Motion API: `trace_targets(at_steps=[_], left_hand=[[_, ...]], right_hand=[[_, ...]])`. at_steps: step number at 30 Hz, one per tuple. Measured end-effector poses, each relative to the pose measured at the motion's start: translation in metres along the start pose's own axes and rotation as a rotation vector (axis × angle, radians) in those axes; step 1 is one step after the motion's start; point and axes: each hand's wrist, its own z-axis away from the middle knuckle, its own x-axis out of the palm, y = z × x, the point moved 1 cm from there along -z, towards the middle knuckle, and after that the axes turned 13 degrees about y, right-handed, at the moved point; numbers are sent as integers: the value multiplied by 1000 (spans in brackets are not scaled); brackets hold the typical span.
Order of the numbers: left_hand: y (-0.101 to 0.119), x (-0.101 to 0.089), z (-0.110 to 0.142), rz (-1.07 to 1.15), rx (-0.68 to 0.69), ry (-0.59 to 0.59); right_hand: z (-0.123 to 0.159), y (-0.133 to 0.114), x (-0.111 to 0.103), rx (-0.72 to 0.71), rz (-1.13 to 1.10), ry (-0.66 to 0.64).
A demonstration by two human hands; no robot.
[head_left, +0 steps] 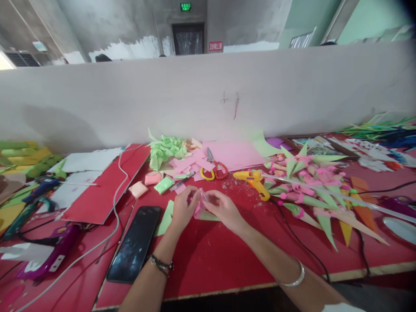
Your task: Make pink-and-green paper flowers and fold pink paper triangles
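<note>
Item, one pink wrapper (200, 203), at the centre of the frame, just below the middle, above a red table (208, 264). Handling: judged light, soft and limp, apt to crease and perhaps tear, a little slippery where smooth; best taken at opposite edges, thumb against finger, with a light pinch. Appearance: translucent, glossy pink, crinkled, catching small white highlights; partly covered by fingers, so whether it is bare film or a packet with contents cannot be told. Grip: left hand (183, 206), fingers drawn together on the wrapper's left side; right hand (225, 209), thumb and fingers narrowed on its right side; the wrapper held between the two. Adjacent pieces: light green paper (210, 216), below the wrapper at frame centre; scissors (213, 164) with one yellow and one red handle, just above the hands; one green packet (164, 185), one pink packet (153, 178) and one peach packet (138, 189), left of centre; one dark phone (134, 243), lower left; one yellow glue gun (258, 181), right of centre, near a heap of green-and-pink paper cones (303, 173).
</note>
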Motion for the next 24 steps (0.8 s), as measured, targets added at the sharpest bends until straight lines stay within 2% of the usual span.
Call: trace_targets(at_steps=[6,10,15,19,24], left_hand=[[0,0,1,-59,77,-33],[-1,-1,0,-23,120,-34],[2,0,0,15,166,-180],[4,0,1,58,167,-198],[3,2,2,168,35,-75]], right_hand=[[0,4,-2,-79,31,-45],[3,8,-1,-166,80,-135],[6,6,0,-257,236,-191],[3,5,-1,-196,172,-278],[3,3,0,-70,-15,-299]])
